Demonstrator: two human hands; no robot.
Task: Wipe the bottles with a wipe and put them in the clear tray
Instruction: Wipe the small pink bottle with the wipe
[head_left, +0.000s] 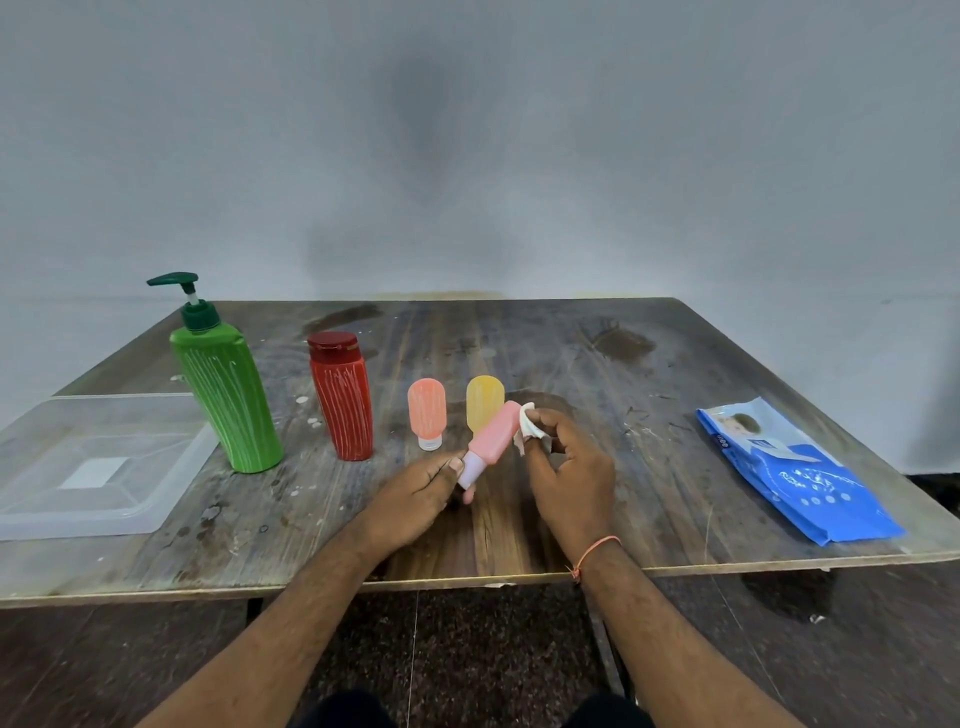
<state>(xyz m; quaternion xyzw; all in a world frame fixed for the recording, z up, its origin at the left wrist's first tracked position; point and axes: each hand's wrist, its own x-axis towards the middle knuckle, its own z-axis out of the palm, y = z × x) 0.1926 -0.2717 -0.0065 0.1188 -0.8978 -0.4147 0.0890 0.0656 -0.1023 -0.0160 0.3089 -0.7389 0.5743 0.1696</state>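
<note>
My left hand (415, 499) grips a small pink bottle (494, 432) by its pale cap, tilted with its base up and to the right. My right hand (566, 467) pinches a white wipe (529, 427) against the bottle's upper side. Behind them stand a small orange bottle (427, 413) and a small yellow bottle (484, 402), cap down. Further left stand a red bottle (342, 397) and a tall green pump bottle (226, 384), both streaked with white. The clear tray (98, 467) lies at the table's left edge with nothing in it.
A blue pack of wipes (795, 473) lies on the right side of the worn wooden table (623, 374). A grey wall rises behind the table. The table's front edge runs just under my forearms.
</note>
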